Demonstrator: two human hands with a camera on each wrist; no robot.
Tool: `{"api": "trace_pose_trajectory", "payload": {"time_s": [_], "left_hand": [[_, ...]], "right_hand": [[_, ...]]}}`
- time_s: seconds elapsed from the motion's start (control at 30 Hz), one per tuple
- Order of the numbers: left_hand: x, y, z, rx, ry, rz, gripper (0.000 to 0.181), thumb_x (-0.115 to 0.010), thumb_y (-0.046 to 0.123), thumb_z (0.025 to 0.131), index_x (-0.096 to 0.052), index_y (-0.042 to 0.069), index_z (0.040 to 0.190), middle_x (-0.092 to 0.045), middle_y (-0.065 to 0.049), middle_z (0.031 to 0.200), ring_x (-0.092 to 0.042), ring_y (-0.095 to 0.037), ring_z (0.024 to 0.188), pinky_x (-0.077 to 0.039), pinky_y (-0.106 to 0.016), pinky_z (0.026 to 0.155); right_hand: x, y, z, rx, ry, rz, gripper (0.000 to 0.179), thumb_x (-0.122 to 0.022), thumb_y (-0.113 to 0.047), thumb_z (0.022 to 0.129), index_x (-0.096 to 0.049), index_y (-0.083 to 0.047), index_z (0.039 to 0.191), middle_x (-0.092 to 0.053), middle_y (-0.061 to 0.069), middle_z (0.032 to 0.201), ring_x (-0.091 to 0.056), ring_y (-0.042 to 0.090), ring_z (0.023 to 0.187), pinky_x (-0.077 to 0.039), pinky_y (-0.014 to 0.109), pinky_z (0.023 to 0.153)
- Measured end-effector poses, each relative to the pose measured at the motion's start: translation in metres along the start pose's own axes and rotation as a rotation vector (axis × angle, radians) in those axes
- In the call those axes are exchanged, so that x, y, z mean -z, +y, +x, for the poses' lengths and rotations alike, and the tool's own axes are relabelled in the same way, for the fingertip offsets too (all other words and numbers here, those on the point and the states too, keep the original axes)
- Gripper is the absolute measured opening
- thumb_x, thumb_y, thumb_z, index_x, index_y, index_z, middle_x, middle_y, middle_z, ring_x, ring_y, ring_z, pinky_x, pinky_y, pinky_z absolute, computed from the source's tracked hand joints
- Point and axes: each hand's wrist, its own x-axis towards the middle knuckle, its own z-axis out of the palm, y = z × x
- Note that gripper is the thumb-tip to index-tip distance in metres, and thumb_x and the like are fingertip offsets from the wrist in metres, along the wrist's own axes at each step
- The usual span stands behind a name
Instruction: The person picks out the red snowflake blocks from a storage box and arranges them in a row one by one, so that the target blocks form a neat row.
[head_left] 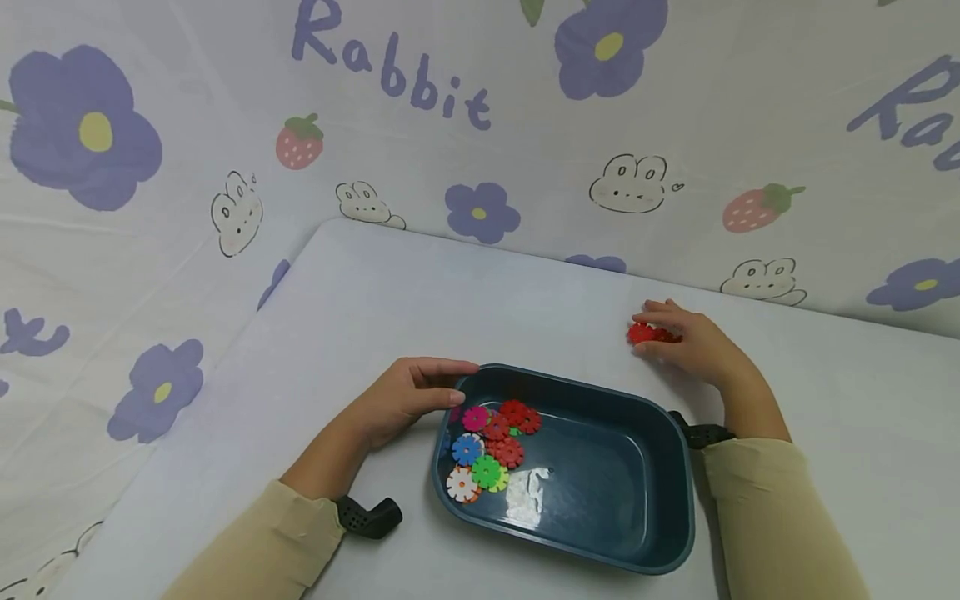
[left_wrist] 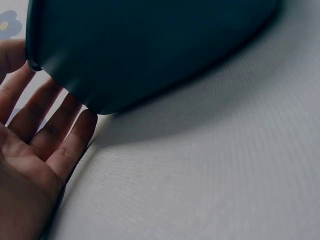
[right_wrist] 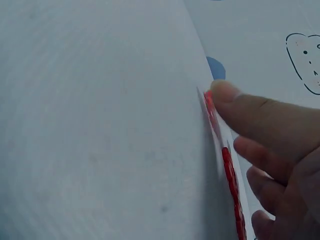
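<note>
A dark teal plastic tub [head_left: 592, 546] stands on the white table. My left hand [head_left: 408, 396] holds its left corner, thumb at the rim and fingers along the outer wall. Inside the tub, at its left end, lie several notched plastic discs: a blue disc [head_left: 468, 450], a green disc [head_left: 486, 472], a white disc [head_left: 461, 483], a pink disc [head_left: 476, 418] and red ones. Beyond the tub's far right corner, my right hand [head_left: 693, 342] reaches over red notched discs [head_left: 641, 333] lying flat on the table. In the right wrist view its thumb touches one red disc [right_wrist: 211, 112].
Behind the table [head_left: 420, 300] hangs a pale cloth [head_left: 420, 167] printed with purple flowers, strawberries and rabbits. A black wrist mount [head_left: 371, 518] sits at the left cuff, and another black mount [head_left: 705, 435] at the right cuff, close to the tub's right rim.
</note>
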Motion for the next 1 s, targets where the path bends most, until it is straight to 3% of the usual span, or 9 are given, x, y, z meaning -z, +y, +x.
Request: {"api": "trace_pose_trajectory", "payload": {"time_s": [0.13,0.33,1.0], "left_hand": [[-0.001,0.001,0.0,0.001,0.0,0.0,0.042,-0.072,0.017,0.089,-0.064,0.009,0.13,-0.064,-0.007,0.132,-0.058,-0.021,0.118,-0.05,-0.031,0.097],[-0.001,0.001,0.0,0.008,0.0,-0.002,0.041,-0.07,0.015,0.09,-0.064,0.009,0.13,-0.064,-0.007,0.132,-0.058,-0.021,0.117,-0.05,-0.032,0.097],[-0.001,0.001,0.0,0.006,0.001,-0.002,0.043,-0.072,0.017,0.089,-0.064,0.008,0.13,-0.064,-0.008,0.131,-0.058,-0.022,0.116,-0.051,-0.031,0.095]], "right_hand": [[-0.003,0.001,0.001,-0.01,-0.009,-0.028,0.057,-0.072,-0.035,0.088,-0.057,-0.011,0.138,-0.033,0.016,0.158,-0.012,0.038,0.151,-0.015,0.07,0.112],[-0.005,0.002,0.001,-0.007,0.003,-0.046,0.047,-0.068,-0.029,0.092,-0.061,-0.007,0.133,-0.035,0.018,0.156,-0.017,0.04,0.149,-0.021,0.066,0.113],[-0.011,-0.003,0.003,-0.055,0.129,-0.098,0.039,-0.068,-0.029,0.092,-0.064,-0.004,0.123,-0.043,0.021,0.151,-0.036,0.045,0.139,-0.031,0.062,0.11]]}}
